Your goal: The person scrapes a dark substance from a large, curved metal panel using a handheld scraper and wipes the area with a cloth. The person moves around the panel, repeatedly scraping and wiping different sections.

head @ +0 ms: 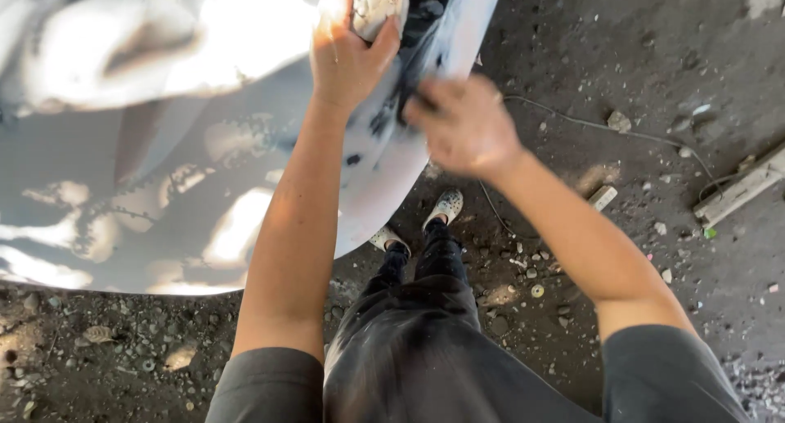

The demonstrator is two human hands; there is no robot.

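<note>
A: Head view: left hand has its grip wrapped around a crumpled pale rag, pressed onto the grey car panel, right by the dark smudges.

B: And the right hand?

A: Blurred, at the panel's edge beside those smudges; I can't tell its grip. I'd say keep the rag flat and work from the smudges outward, with firm pressure.

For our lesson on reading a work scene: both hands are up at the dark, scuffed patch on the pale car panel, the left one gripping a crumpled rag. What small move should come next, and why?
Probably a short wipe: the left hand draws its crumpled rag down over the dark scuffed patch of the pale car panel. The rag sits just above those smears, and the blurred right hand is beside them.
</note>
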